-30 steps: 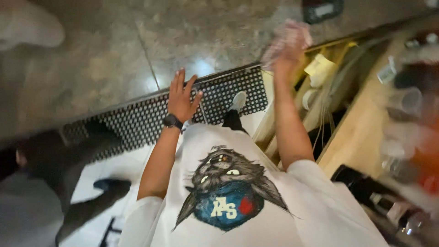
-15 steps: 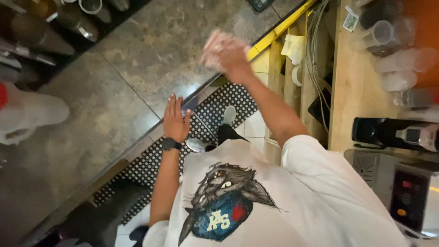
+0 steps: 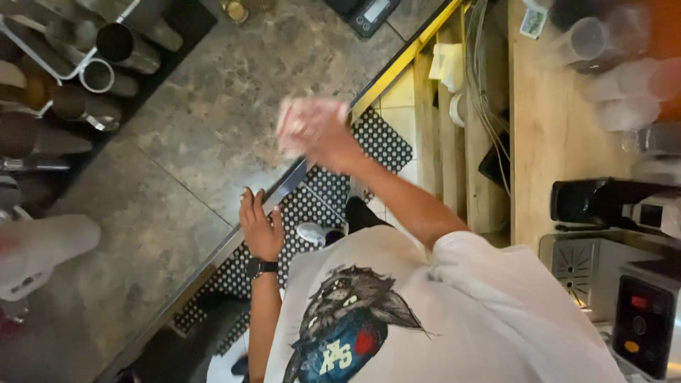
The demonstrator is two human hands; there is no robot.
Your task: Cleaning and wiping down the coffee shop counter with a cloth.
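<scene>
Fingers of the right hand [image 3: 323, 135] are closed round a bunched pink cloth [image 3: 301, 124], blurred, held just over the counter [image 3: 198, 135] near its edge [image 3: 298, 174]. The left hand [image 3: 261, 225] rests flat on that edge, fingers together, empty. The cloth lies up and right of the left hand; the right is nearer. Metal jugs [image 3: 117, 46] stand well apart.

A café or bar counter. Metal pitchers [image 3: 117, 44] line the stone worktop [image 3: 206, 128]; stacked plastic cups [image 3: 603, 39] and a coffee machine [image 3: 603, 202] stand opposite.
</scene>
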